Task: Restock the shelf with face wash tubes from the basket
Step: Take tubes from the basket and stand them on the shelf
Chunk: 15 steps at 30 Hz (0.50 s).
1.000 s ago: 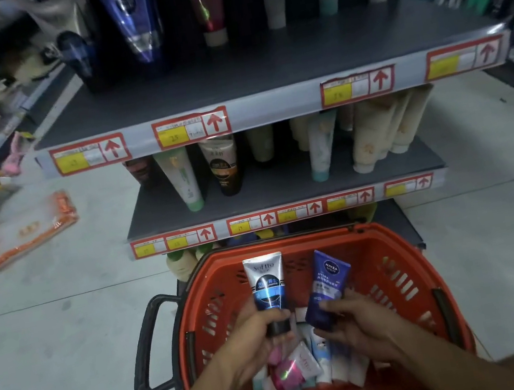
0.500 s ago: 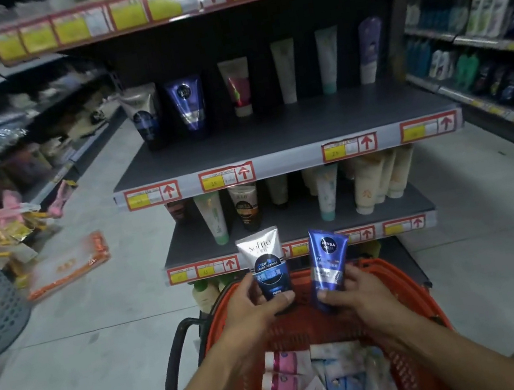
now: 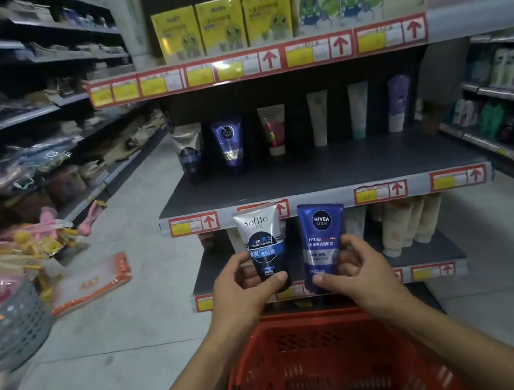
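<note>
Two face wash tubes held up in front of the shelf, one in each hand.

The left hand (image 3: 243, 288) has its grip clamped on the white and black Softto tube (image 3: 262, 243), thumb across its lower end; the right hand (image 3: 352, 267) grips the blue Nivea Men tube (image 3: 323, 245) the same way. Both tubes stand upright, just beside each other, before the front edge of the middle shelf (image 3: 320, 173), where a row of tubes (image 3: 229, 144) stands along the back edge. The red basket (image 3: 312, 339) sits below the hands, more tubes lying inside.
</note>
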Motion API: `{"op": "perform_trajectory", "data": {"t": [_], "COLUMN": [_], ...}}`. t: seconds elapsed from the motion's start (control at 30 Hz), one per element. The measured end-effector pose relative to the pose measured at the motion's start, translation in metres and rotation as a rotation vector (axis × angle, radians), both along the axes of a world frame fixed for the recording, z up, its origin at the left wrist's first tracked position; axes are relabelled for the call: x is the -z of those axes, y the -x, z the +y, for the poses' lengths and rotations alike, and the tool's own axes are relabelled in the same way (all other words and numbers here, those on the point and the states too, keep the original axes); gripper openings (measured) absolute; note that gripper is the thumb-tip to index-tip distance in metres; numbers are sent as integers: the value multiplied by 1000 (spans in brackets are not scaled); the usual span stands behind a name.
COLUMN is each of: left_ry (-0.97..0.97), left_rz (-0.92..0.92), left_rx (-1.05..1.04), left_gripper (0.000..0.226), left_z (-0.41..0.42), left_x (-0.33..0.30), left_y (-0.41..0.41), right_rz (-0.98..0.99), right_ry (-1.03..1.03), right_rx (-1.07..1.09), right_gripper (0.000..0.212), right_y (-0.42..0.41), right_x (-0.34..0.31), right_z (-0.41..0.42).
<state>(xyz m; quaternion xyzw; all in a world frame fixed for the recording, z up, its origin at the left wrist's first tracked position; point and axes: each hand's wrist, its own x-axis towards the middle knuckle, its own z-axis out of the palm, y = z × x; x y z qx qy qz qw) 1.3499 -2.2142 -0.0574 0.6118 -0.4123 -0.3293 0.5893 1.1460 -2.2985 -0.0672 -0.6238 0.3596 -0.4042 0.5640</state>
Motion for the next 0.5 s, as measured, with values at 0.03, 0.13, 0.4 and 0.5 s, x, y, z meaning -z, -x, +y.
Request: {"op": "perform_trajectory", "data": {"t": [0.03,0.13,0.4,0.5], "left_ry": [9,27,71,67], "left_rz": [-18,-66,-238,-301], "left_rx": [-17,-67,-151,-188], "left_gripper": [50,46,48,56], "left_z": [-2,-8,-35,-48], "left_x": [-6,-22,-63,-72], "left_y": [-4,-20,-71,-91], "right_rz": [5,33,48,61], "right_ry": [20,65,185,235], "right_rx": [1,9,16,38], "right_gripper": [62,59,59,59], "right_y": [-4,-18,-70,-92], "right_x": [-5,-20,-59,-72], "right_z": [-2,-11,-45,-61]}}
